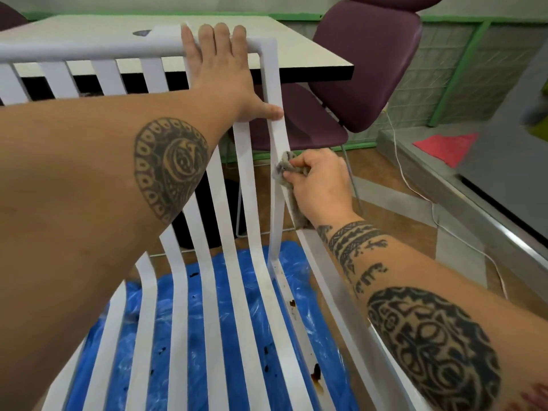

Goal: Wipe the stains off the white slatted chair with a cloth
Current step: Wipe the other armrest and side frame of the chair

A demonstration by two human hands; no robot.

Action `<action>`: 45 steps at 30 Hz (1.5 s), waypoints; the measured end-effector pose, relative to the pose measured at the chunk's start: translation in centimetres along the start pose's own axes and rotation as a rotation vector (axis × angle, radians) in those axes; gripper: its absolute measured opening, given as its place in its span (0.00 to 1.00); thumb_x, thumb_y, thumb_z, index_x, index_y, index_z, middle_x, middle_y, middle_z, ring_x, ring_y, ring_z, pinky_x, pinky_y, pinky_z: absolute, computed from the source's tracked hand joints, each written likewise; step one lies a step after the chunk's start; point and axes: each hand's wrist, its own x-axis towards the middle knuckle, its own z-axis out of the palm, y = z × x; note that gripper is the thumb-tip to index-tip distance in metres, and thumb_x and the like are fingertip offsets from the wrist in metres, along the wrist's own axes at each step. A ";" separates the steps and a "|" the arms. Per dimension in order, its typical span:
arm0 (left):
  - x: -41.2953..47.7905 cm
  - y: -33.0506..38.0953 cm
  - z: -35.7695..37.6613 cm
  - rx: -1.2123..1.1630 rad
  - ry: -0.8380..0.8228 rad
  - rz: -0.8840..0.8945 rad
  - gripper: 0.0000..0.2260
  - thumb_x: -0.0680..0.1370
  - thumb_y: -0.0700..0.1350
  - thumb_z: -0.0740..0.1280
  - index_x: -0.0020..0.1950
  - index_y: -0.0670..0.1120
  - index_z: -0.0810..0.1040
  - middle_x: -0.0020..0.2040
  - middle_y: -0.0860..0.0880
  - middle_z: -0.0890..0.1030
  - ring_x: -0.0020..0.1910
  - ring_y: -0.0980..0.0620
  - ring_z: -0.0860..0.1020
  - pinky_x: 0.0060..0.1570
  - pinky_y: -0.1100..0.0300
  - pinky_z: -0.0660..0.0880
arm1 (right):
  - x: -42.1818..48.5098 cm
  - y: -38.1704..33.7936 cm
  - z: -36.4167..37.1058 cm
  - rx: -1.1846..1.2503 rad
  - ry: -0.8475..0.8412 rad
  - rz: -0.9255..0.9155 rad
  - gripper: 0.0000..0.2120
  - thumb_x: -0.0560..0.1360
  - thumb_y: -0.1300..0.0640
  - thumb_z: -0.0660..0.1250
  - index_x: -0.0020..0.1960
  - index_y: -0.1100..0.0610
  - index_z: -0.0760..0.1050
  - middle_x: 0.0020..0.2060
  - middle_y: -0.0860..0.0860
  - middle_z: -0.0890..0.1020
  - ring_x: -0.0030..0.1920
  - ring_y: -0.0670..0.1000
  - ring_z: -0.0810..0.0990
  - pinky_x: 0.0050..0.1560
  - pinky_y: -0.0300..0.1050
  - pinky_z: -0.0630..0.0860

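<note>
- Head view: a white slatted metal chair [207,292] fills the foreground, its backrest rising toward a white table with a black edge [311,59].
- The left hand [221,75] lies flat on the top of the backrest. Its fingers are together and reach over the top rail, and the thumb is spread wide, touching the outermost right slat.
- The right hand [318,185] has its fingers curled round a bunched grey cloth [283,169], pinching it against the outer edge of that same right slat, about halfway down the backrest. A tail of the cloth hangs below the wrist.
- Dark brown stains [316,373] sit on the right side of the seat, with a smaller blotch further up the same slat.
- A crumpled blue plastic sheet [161,336] lies under the seat and shows between the slats, flecked with dark spots.
- A purple moulded chair [364,63] stands beyond the white chair, beside the table.
- A thin white cable [415,188] trails across the floor at the right, near a red sheet [444,146] lying on a grey step.
</note>
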 end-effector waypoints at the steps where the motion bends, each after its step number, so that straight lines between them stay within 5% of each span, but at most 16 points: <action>1: 0.0 0.0 0.0 -0.006 -0.001 0.004 0.64 0.56 0.84 0.58 0.81 0.46 0.50 0.77 0.40 0.59 0.78 0.35 0.53 0.77 0.34 0.41 | 0.2 -0.2 0.0 -0.092 0.026 -0.068 0.08 0.75 0.49 0.71 0.54 0.47 0.83 0.49 0.47 0.77 0.55 0.52 0.72 0.56 0.48 0.74; 4: 0.1 0.0 0.1 -0.011 0.018 -0.001 0.64 0.56 0.84 0.59 0.81 0.46 0.50 0.77 0.39 0.60 0.78 0.35 0.54 0.77 0.34 0.41 | 0.6 -0.7 0.2 -0.231 0.038 -0.197 0.12 0.78 0.48 0.66 0.58 0.48 0.82 0.50 0.49 0.77 0.53 0.54 0.72 0.55 0.51 0.74; 14: -0.2 0.3 -0.4 0.003 0.010 -0.001 0.62 0.57 0.83 0.61 0.80 0.47 0.52 0.75 0.39 0.61 0.77 0.34 0.56 0.77 0.33 0.43 | -6.1 1.6 -3.6 -0.204 -0.196 -0.127 0.11 0.78 0.54 0.67 0.58 0.51 0.82 0.49 0.47 0.79 0.50 0.49 0.77 0.55 0.42 0.74; 24: 0.0 -0.1 -0.1 0.022 0.012 0.019 0.62 0.58 0.82 0.65 0.80 0.46 0.51 0.75 0.38 0.61 0.77 0.34 0.57 0.77 0.33 0.45 | -0.2 -0.7 -1.4 -0.239 -0.167 -0.117 0.12 0.78 0.55 0.66 0.60 0.47 0.82 0.50 0.52 0.82 0.54 0.55 0.80 0.54 0.45 0.77; 28: 0.1 0.0 -0.1 0.016 0.009 0.007 0.62 0.59 0.81 0.66 0.80 0.46 0.51 0.77 0.38 0.60 0.78 0.34 0.55 0.77 0.34 0.45 | -2.6 0.2 -2.5 -0.281 -0.280 -0.187 0.09 0.78 0.55 0.66 0.56 0.49 0.82 0.46 0.49 0.76 0.48 0.52 0.77 0.47 0.42 0.72; 33: 0.0 0.2 -0.7 0.000 -0.038 -0.013 0.62 0.58 0.81 0.67 0.80 0.47 0.50 0.77 0.39 0.59 0.78 0.35 0.54 0.77 0.33 0.44 | -7.3 0.1 -4.6 -0.274 -0.364 -0.189 0.09 0.76 0.61 0.67 0.52 0.52 0.84 0.46 0.48 0.75 0.48 0.51 0.77 0.52 0.47 0.80; 36: 0.1 0.1 -1.2 -0.022 -0.086 -0.014 0.62 0.58 0.80 0.67 0.80 0.48 0.50 0.79 0.39 0.56 0.80 0.35 0.50 0.77 0.33 0.41 | -9.4 0.8 -6.4 -0.228 -0.408 -0.133 0.09 0.78 0.57 0.67 0.54 0.49 0.83 0.44 0.46 0.73 0.46 0.47 0.75 0.45 0.36 0.77; 38: 0.1 0.0 -1.6 -0.056 -0.146 -0.020 0.62 0.59 0.81 0.66 0.81 0.49 0.48 0.81 0.40 0.53 0.81 0.36 0.46 0.76 0.33 0.39 | -10.1 1.2 -7.0 -0.203 -0.432 -0.089 0.09 0.80 0.55 0.65 0.56 0.47 0.82 0.44 0.44 0.71 0.46 0.45 0.73 0.40 0.27 0.66; 43: -1.6 0.2 -4.1 -0.206 -0.281 -0.049 0.52 0.69 0.75 0.62 0.83 0.50 0.46 0.84 0.44 0.44 0.81 0.40 0.39 0.75 0.32 0.37 | -8.0 1.0 -5.5 -0.152 -0.322 0.008 0.09 0.78 0.51 0.67 0.56 0.47 0.83 0.48 0.48 0.75 0.50 0.48 0.75 0.55 0.42 0.76; 45: -4.2 1.5 -4.8 -0.256 -0.349 -0.059 0.47 0.73 0.69 0.63 0.83 0.52 0.45 0.84 0.45 0.41 0.81 0.40 0.38 0.74 0.32 0.36 | -7.3 0.9 -4.9 -0.137 -0.296 0.032 0.09 0.78 0.50 0.67 0.55 0.47 0.83 0.48 0.48 0.75 0.49 0.48 0.74 0.52 0.41 0.72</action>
